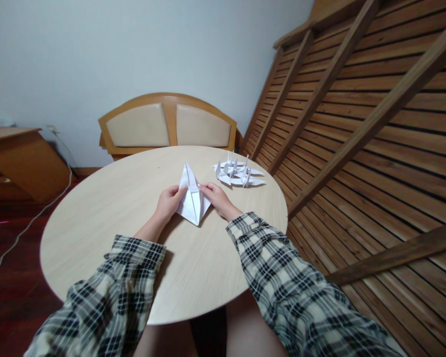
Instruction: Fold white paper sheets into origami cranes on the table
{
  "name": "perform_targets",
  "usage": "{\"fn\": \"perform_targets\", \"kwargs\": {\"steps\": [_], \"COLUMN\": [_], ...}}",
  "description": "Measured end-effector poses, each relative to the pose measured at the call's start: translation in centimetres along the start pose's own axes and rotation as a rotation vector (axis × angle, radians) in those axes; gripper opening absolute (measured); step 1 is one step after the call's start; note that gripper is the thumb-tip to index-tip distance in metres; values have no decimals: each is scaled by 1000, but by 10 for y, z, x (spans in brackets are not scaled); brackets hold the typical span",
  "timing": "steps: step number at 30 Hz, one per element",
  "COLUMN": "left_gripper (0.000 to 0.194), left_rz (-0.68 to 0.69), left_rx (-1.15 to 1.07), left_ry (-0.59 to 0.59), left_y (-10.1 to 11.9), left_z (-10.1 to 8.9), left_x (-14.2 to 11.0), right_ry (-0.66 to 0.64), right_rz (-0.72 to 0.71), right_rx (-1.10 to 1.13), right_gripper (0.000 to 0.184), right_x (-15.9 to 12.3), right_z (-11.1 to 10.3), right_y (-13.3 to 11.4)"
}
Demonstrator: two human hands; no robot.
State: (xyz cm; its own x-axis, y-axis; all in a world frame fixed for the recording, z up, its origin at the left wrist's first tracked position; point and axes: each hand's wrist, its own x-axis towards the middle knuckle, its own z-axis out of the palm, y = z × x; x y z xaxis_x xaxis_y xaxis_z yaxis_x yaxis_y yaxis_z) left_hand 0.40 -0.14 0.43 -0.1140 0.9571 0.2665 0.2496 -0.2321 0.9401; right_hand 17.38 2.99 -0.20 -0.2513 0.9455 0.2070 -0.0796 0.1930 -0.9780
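Note:
A partly folded white paper point(192, 198) lies on the round pale wooden table point(107, 213), shaped like a kite with one point rising toward the far side. My left hand point(168, 201) pinches its left edge with curled fingers. My right hand point(216, 198) presses and pinches the right edge near the middle crease. Both forearms wear checked sleeves.
Several finished white paper cranes point(238, 173) stand on the table to the far right. A wooden chair with beige padding point(167, 124) sits behind the table. A slatted wooden panel point(357, 124) leans on the right. A low wooden stand point(22, 158) and a cable point(26, 228) are at left.

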Motion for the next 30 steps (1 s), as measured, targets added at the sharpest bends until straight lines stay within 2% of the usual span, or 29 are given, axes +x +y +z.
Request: {"fn": "perform_targets", "kwargs": {"steps": [11,20,26,30], "left_gripper": [37,36,34,35], "left_rz": [-11,-29,-79,-71], "left_rx": [-62,-80,-76,-59], "left_ry": [-115,-240,-335,-406], "left_y": [1,-1,3,6], "left_z": [1,-1,1,1], "left_x": [-2,-3,-5,-7], "right_ry": [15,-136,-75,-28], "right_rz": [-38,41,162,143], "right_rx": [-83,58,137,194], "right_gripper": [27,31,29,32], "right_x": [-4,-7,-6,-5], "right_z": [-1,-2,-2,0], "right_y": [-4,-6,-8,-9]}}
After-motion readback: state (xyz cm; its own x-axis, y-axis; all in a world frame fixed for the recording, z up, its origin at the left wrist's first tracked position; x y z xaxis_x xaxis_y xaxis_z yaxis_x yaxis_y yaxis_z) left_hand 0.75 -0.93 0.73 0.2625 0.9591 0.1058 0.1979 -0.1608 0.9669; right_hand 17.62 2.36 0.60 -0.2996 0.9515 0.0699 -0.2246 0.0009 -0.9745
